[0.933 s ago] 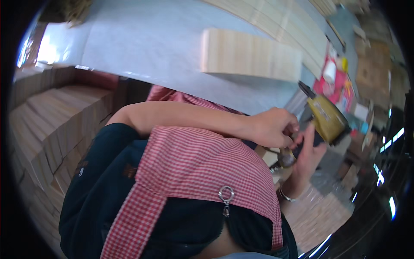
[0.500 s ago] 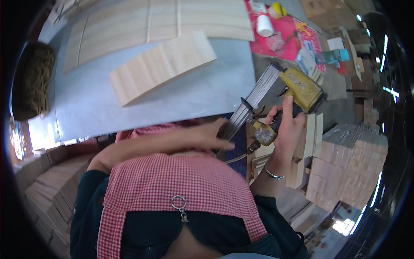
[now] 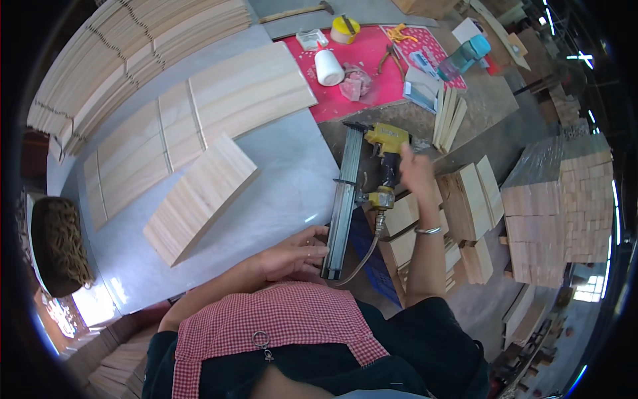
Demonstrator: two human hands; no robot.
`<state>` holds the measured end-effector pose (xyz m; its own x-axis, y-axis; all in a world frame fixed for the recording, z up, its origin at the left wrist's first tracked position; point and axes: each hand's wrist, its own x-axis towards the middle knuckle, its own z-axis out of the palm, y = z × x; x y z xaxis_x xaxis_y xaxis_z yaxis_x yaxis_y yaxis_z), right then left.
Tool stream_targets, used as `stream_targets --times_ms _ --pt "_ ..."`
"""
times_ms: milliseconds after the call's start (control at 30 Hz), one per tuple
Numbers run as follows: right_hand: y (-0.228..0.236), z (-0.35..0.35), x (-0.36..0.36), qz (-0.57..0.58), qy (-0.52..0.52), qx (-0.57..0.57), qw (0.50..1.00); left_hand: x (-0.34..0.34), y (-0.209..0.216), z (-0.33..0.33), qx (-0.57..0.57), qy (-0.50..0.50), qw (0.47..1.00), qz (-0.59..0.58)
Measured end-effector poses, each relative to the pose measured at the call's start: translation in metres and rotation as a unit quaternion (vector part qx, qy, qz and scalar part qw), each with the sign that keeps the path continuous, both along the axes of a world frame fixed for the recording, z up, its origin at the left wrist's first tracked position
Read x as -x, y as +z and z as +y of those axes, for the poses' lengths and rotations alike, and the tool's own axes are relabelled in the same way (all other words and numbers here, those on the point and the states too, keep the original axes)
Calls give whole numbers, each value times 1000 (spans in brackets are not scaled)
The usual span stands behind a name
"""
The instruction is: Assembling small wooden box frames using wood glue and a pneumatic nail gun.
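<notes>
A yellow pneumatic nail gun [image 3: 387,137] with a long silver magazine [image 3: 343,211] lies at the right end of the grey table [image 3: 279,193], its nose on the tabletop and the magazine pointing toward me. An air hose [image 3: 364,259] runs from the handle's end. My left hand [image 3: 296,256] is beside the magazine's near end, its fingers apart and the tips against it. Just right of the black handle is my right hand [image 3: 419,174], slightly blurred, fingers stretched out and seemingly off the grip. A curved wooden board piece [image 3: 199,199] rests on the table to the left.
Grooved wooden panels [image 3: 246,86] and stacked slats [image 3: 133,60] fill the far left. A bin of shavings [image 3: 63,246] hangs at the left edge. A white bottle [image 3: 328,68], tape roll [image 3: 345,29] and pliers [image 3: 391,61] lie on red sheeting. Wooden boxes [image 3: 465,199] stand right.
The nail gun has turned more upright in view and come down onto the table's edge. My right hand has loosened from its handle. My left hand has moved back to the magazine's near end.
</notes>
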<state>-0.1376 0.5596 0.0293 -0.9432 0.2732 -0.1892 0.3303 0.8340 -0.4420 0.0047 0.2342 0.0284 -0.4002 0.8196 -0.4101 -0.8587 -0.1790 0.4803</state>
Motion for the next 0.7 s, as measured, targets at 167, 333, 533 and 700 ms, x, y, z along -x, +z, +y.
stream_targets --times_ms 167,333,533,700 --pt "4 61 94 311 52 -117 942 12 6 -3 -5 -9 1000 10" --pt "-48 124 189 269 109 -175 941 19 15 -6 -7 -27 1000 13" --pt "-45 97 228 105 170 -161 967 19 6 -11 7 -34 999 11" --pt "-47 58 227 96 146 -207 963 20 4 -10 8 -30 1000 1"
